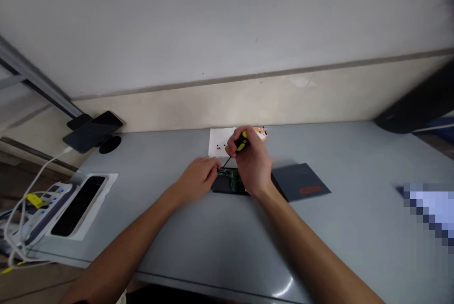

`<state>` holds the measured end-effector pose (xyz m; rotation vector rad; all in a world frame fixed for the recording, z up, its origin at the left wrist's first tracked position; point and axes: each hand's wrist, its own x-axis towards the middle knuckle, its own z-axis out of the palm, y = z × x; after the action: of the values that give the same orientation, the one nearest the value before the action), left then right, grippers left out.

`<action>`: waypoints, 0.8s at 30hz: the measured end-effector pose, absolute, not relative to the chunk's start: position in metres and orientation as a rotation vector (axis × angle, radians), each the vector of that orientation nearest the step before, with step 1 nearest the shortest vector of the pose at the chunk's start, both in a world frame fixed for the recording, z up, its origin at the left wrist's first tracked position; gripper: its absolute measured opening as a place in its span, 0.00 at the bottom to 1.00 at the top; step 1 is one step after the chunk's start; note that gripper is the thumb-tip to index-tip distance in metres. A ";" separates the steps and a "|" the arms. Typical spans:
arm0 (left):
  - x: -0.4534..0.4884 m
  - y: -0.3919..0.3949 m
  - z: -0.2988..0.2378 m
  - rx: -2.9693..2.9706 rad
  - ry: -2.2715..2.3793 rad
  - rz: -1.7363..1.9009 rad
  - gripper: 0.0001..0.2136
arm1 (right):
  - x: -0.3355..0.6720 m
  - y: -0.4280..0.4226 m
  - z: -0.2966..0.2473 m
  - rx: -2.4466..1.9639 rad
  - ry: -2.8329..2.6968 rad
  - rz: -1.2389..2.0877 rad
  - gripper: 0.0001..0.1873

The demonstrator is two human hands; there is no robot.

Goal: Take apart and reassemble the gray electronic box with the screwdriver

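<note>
A small opened device [230,183] with a green circuit board lies on the grey table [198,238], near the middle. My right hand [252,162] is closed round a yellow-and-black screwdriver [241,141], whose tip points down at the board's left edge. My left hand [197,177] rests curled at the device's left side, fingertips pressed against its corner. Just behind the hands lies a white sheet of paper [217,142] with a few tiny dark screws on it.
A dark grey cover plate [301,182] lies right of the device. A phone on a stand [94,130] is at the back left. A black slab on white paper [78,204] and a power strip [42,209] with cables sit at the left edge.
</note>
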<state>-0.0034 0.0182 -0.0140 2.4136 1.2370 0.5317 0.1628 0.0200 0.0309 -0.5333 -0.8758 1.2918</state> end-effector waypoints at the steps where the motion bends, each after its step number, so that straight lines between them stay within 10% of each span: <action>1: -0.003 0.018 -0.014 2.415 1.234 0.525 0.10 | 0.162 0.020 0.031 -0.519 -0.870 1.301 0.17; 24: -0.003 0.018 -0.015 2.408 1.209 0.548 0.09 | 0.162 0.019 0.028 -0.513 -0.878 1.330 0.16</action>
<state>-0.0034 0.0183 -0.0153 2.4080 1.2087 0.5480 0.1624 0.0194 0.0281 -0.5130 -0.8785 1.3300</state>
